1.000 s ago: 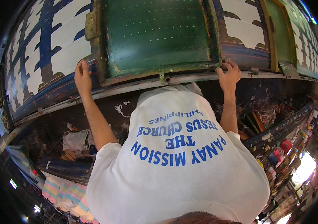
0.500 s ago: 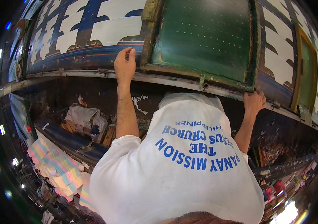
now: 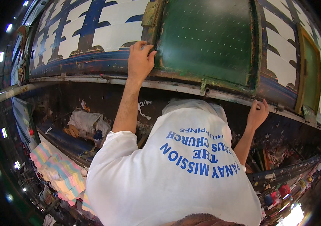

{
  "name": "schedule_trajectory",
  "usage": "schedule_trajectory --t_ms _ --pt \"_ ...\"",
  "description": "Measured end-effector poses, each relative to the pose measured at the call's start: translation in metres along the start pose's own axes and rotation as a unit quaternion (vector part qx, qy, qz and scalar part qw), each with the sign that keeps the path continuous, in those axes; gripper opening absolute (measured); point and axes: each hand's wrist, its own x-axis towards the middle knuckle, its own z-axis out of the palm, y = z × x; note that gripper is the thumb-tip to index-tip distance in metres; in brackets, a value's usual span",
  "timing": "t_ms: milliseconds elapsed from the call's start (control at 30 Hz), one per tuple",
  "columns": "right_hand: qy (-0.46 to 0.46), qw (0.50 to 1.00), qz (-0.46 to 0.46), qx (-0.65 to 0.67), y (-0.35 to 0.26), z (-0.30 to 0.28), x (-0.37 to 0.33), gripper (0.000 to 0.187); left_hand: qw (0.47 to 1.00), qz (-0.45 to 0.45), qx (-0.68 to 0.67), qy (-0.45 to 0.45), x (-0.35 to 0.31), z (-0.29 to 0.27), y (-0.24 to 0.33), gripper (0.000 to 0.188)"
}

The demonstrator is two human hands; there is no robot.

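A framed printing screen with green mesh and rows of pale dots lies on the long work table. My left hand is at the lower part of its left side, fingers curled and thumb bent in against the frame edge. Just below the screen's lower right corner, my right hand is raised at the metal rail. Its thumb and fingers are loosely bent and apart, with nothing visible between them. White fabric or paper pieces with dark curved gaps lie on the table either side of the screen.
Another green framed screen stands farther right. A small metal bracket sits on the screen's front edge. Below the table are a dark roller and crumpled cloth. Striped pastel cloth is stacked at lower left.
My left hand has moved right, from beside the screen to its left frame edge. My right hand has come slightly down from the screen's corner, its fingers loosening.
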Motion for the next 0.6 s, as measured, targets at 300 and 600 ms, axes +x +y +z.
schedule_trajectory --t_ms 300,600 --pt "-0.118 0.968 0.199 -0.098 0.106 -0.011 -0.056 0.031 0.995 0.051 -0.075 0.037 0.030 0.024 0.053 0.014" --pt "-0.105 0.972 0.212 -0.020 0.150 -0.034 -0.059 0.026 0.957 0.098 -0.227 -0.152 0.011 0.064 0.205 0.024"
